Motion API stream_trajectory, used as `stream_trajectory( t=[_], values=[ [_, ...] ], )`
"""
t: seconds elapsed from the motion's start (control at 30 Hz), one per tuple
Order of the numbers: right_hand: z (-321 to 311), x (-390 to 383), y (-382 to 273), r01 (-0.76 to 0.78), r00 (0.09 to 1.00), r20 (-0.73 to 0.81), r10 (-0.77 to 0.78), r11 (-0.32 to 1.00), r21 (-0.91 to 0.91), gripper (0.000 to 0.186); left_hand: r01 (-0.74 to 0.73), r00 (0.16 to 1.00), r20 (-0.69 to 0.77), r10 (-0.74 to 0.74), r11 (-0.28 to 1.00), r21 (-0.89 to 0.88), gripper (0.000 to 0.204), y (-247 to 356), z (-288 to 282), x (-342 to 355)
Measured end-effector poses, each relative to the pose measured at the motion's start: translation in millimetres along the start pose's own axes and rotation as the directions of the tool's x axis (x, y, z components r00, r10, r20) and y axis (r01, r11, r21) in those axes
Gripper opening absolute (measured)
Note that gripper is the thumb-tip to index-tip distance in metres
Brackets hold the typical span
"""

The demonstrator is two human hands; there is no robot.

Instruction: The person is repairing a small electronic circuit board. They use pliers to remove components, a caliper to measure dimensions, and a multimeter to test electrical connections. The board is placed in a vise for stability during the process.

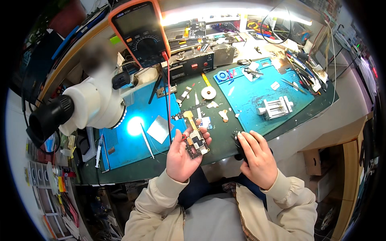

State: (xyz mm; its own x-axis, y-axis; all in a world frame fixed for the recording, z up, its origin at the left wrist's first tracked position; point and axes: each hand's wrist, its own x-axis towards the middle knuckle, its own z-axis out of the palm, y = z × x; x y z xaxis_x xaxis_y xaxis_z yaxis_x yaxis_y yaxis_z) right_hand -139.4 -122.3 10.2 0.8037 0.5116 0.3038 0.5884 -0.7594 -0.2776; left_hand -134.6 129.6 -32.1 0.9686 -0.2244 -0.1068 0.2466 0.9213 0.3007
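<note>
My left hand (179, 157) is palm up at the bench's front edge, its fingers curled around a phone circuit board (196, 141). A yellow flex strip (189, 116) rises from the board's far end. My right hand (259, 160) is a little to the right, knuckles up, with its fingers closed over a black object (239, 152). Most of that object is hidden under the fingers, so its kind does not show. A red probe lead (169, 100) hangs down close to my left thumb.
An orange multimeter (138, 34) stands at the back left, above a white microscope (92, 102). Tweezers (147, 140) and a metal plate (160, 129) lie on the left blue mat (120, 158). On the right mat (251, 116) is a metal clamp (276, 107). A solder-like reel (208, 92) sits between.
</note>
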Motion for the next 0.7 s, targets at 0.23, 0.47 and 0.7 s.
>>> stream_trajectory(
  t=[0.23, 0.47, 0.7],
  values=[
    [-5, 20, 5, 0.167, 0.974, -0.176, -0.145, 0.979, 0.117, 0.059, -0.046, 0.999, 0.021, 0.045, 0.995, 0.087, 0.071, -4, 5, -1],
    [29, 47, -11, 0.227, 0.957, -0.199, -0.208, 0.971, 0.075, 0.058, -0.046, 0.998, 0.055, 0.037, 0.982, 0.181, 0.073, -2, 2, -3],
    [33, 47, -11, 0.187, 0.963, -0.210, -0.167, 0.979, 0.077, 0.048, -0.049, 0.997, 0.065, 0.036, 0.977, 0.209, 0.072, -2, -2, -3]
  ],
)
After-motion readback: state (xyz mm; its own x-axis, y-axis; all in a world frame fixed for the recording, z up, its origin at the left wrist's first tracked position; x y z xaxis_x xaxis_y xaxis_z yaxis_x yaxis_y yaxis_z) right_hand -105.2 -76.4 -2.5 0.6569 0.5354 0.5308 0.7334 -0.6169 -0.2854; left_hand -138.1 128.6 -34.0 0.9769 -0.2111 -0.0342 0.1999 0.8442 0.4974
